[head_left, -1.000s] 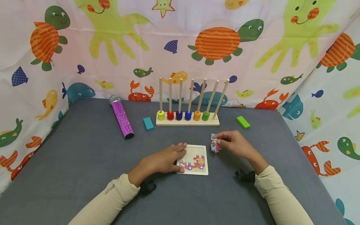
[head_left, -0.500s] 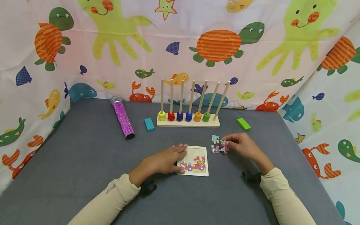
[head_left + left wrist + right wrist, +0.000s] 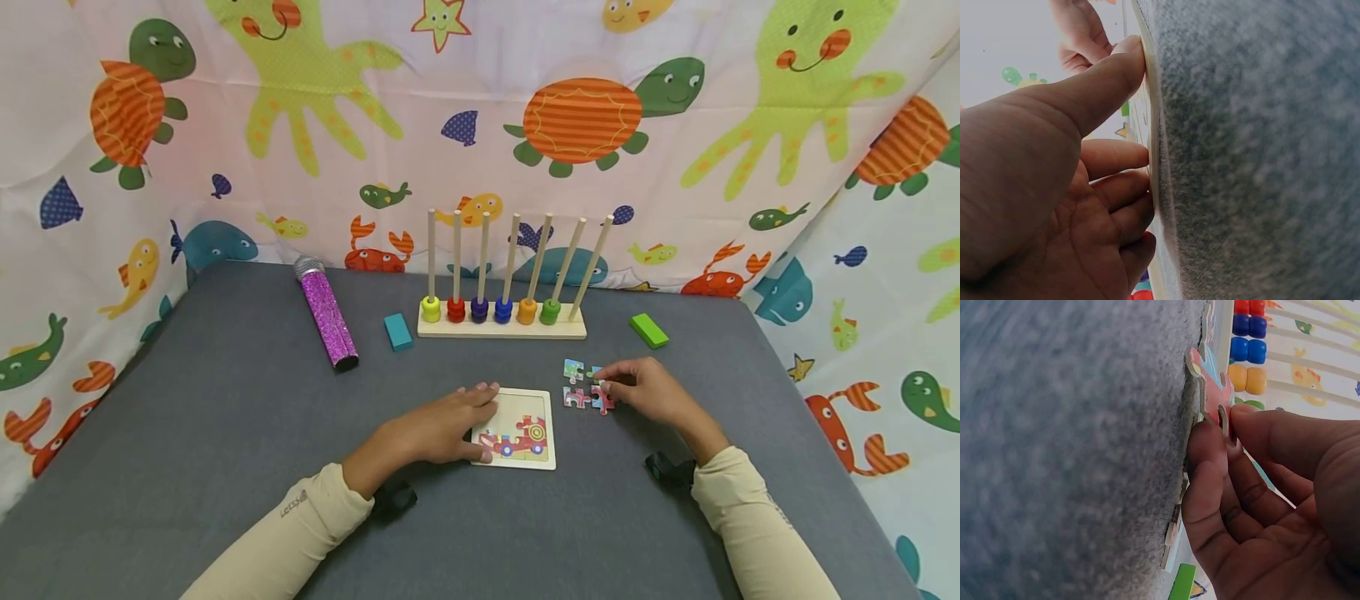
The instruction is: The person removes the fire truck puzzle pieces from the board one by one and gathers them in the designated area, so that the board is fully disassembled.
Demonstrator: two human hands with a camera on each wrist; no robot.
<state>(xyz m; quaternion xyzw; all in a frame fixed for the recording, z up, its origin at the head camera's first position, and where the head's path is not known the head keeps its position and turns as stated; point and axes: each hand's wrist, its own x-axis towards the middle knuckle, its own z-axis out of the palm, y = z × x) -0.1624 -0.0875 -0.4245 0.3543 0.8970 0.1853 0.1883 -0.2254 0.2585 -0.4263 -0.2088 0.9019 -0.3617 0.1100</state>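
My left hand (image 3: 450,423) rests with extended fingers on the left side of a square wooden puzzle board (image 3: 517,404). In the left wrist view, its thumb (image 3: 1110,78) and fingertips touch the board's edge. Inside the frame, a partial red vehicle picture (image 3: 517,437) fills the lower part. Right of the board, my right hand (image 3: 648,390) pinches a pink-and-blue puzzle piece (image 3: 1213,384) between thumb and fingers, tilted up off the cloth in the right wrist view. Beside it lie a blue-green puzzle piece (image 3: 573,371) and a pink one (image 3: 576,397); another is partly hidden by the fingers.
A wooden peg stand (image 3: 501,330) with coloured beads stands behind the board. A teal block (image 3: 397,332) and a glittery purple microphone (image 3: 327,317) lie to its left, a green block (image 3: 648,331) to its right. A patterned cloth (image 3: 465,175) hangs behind the grey table (image 3: 225,467).
My right hand has moved right with the piece, and puzzle pieces that were bunched under its fingers now lie spread apart. The left hand has stayed on the board.
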